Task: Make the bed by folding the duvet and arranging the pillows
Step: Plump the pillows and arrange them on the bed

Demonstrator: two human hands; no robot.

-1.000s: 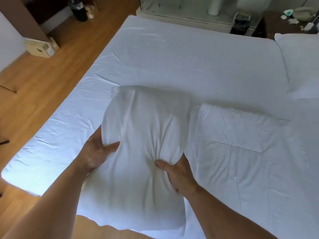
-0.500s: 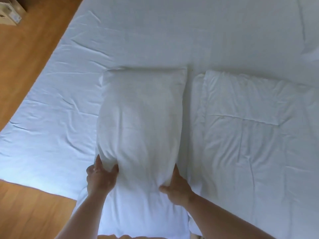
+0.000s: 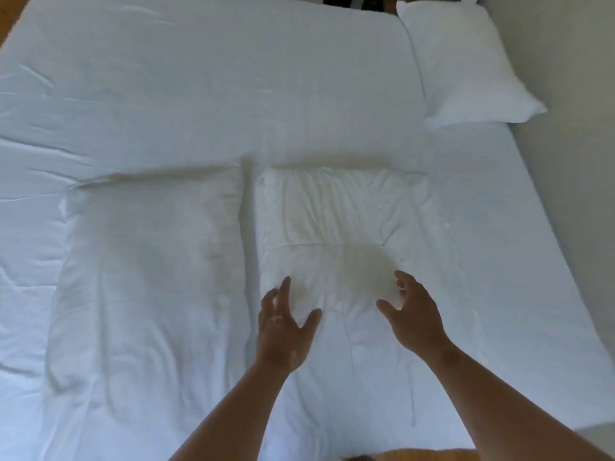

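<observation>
Right now both hands are empty. My left hand sits lower centre of the frame, fingers spread, thumb out, hovering over the near end of the right-hand pillow. My right hand is just right of it, fingers loosely curled and apart, gripping nothing. I can't tell if either palm is touching the fabric.

That pillow lies centre frame on the bed, long axis running from the bottom of the frame up, directly ahead of both hands, its far end toward the top. The hands bracket its near end, left hand by the left edge, right hand by the right edge, about equally near.

A second pillow lies just left of it, parallel, a narrow gap between. A third pillow sits upper right, well apart, against the wall side.

My guess: the next move is gripping the centre pillow's near end with both hands to square it. No duvet that I can make out.
</observation>
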